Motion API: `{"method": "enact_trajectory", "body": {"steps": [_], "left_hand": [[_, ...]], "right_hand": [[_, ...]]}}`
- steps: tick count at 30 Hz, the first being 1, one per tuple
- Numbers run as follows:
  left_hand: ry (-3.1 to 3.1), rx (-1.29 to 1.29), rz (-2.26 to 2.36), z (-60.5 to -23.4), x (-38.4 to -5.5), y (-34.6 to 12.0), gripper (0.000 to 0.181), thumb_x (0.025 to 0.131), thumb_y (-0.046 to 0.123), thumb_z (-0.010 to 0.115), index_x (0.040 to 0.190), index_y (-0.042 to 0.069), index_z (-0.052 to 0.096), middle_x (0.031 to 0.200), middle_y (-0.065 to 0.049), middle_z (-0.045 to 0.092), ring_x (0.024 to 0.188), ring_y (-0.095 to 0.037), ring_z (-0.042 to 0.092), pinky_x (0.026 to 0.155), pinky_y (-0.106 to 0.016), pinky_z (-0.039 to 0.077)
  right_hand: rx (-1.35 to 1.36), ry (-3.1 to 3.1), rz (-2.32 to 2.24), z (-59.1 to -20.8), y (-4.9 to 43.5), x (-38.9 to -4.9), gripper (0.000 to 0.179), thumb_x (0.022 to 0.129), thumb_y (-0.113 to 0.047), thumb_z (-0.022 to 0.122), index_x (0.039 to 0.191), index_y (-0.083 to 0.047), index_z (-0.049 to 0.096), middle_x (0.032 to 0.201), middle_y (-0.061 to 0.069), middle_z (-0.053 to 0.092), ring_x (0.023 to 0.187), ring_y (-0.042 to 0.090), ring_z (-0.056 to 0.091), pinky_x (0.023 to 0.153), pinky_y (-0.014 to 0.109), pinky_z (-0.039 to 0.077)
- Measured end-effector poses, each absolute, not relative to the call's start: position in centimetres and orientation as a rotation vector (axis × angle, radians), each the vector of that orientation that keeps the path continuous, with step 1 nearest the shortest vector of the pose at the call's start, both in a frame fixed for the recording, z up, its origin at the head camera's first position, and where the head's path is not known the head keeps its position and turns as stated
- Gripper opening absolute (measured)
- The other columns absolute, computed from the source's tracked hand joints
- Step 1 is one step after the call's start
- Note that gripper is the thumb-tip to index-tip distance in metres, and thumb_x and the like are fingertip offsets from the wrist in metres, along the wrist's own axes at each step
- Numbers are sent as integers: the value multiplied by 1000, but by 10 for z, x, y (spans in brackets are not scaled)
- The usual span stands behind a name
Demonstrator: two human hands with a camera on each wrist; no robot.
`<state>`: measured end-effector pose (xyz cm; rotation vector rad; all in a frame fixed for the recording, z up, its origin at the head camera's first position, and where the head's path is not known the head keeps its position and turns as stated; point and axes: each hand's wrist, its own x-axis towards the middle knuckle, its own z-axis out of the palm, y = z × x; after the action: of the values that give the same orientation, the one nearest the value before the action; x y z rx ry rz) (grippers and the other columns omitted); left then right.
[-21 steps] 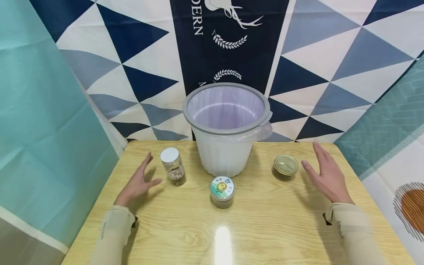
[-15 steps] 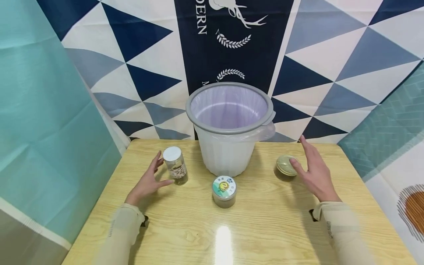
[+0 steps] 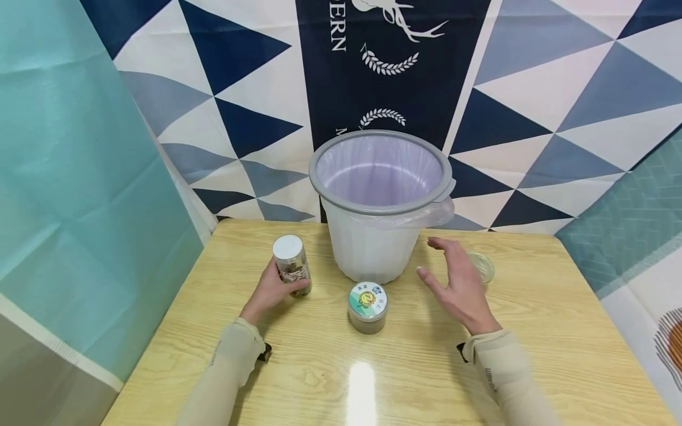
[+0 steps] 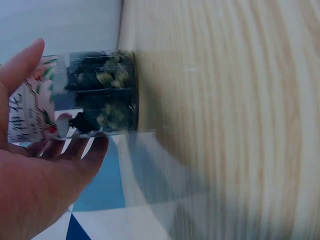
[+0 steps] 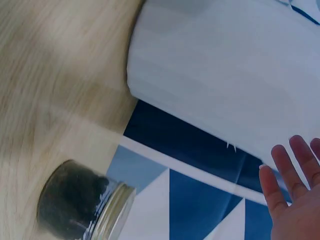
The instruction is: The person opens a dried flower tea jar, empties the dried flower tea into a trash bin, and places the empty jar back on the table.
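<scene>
My left hand grips a clear jar with a white lid, thumb on the near side and fingers round the far side. Up close in the left wrist view, the jar shows dried, dark and pale flower-like pieces and a label with Chinese characters; its base is right at the tabletop. My right hand, holding nothing, is over the table with fingers spread. It partly hides a gold-lidded jar, whose dark contents show in the right wrist view. Between the hands stands a round tub with a sunflower-printed lid.
A white bin with a grey rim and a translucent purple liner stands at the table's back edge. Behind it hangs a triangle-patterned cloth. The wooden table extends toward me; a teal cloth borders its left side.
My left hand has moved right and closed round the white-lidded jar. My right hand has swung left, from beside the gold-lidded jar to in front of it. The view has shifted slightly.
</scene>
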<state>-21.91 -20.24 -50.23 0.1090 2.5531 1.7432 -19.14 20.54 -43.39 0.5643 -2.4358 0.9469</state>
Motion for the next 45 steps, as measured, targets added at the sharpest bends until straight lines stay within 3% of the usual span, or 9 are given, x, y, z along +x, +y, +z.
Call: {"method": "enact_trajectory", "body": {"steps": [10, 18, 23, 30, 41, 45], "left_hand": [[2618, 87, 1716, -497, -217, -195, 87, 79, 13, 87, 152, 11, 42, 146, -15, 56, 136, -35, 54, 116, -54, 41], [2740, 245, 1722, -461, -210, -187, 83, 75, 8, 87, 148, 16, 48, 138, -11, 61, 127, -32, 58, 110, -53, 47], [2792, 366, 1704, -439, -199, -172, 73, 71, 8, 88, 136, 13, 55, 128, -9, 67, 117, -29, 63, 102, -51, 52], [3016, 505, 1458, -423, -182, -146, 68, 62, 14, 90, 124, 13, 61, 115, -3, 70, 101, -22, 67, 89, -44, 58], [3330, 857, 1015, -410, -170, -122, 72, 55, 23, 93, 119, 11, 64, 105, -4, 69, 82, -20, 65, 69, -36, 57], [3405, 916, 892, -411, -167, -118, 72, 55, 27, 95, 119, 10, 66, 102, -4, 69, 80, -20, 65, 67, -36, 57]], "right_hand": [[627, -2453, 891, -431, 194, -190, 59, 94, -34, 68, 143, -5, 52, 138, 18, 60, 128, 39, 55, 106, 61, 41], [688, -2413, 885, -417, 189, -184, 61, 91, -31, 71, 144, -7, 52, 136, 15, 61, 125, 35, 57, 106, 58, 41], [755, -2368, 886, -409, 182, -179, 62, 95, -40, 66, 146, -8, 51, 131, 13, 64, 120, 33, 59, 103, 55, 44], [840, -2318, 894, -399, 172, -173, 67, 99, -53, 57, 146, -5, 51, 128, 14, 66, 119, 33, 61, 103, 53, 46], [904, -2245, 950, -385, 162, -170, 77, 101, -68, 44, 146, -5, 52, 123, 11, 68, 111, 29, 63, 95, 42, 47], [928, -2266, 975, -383, 161, -168, 76, 101, -67, 46, 148, -7, 51, 124, 9, 67, 110, 26, 62, 94, 40, 48]]}}
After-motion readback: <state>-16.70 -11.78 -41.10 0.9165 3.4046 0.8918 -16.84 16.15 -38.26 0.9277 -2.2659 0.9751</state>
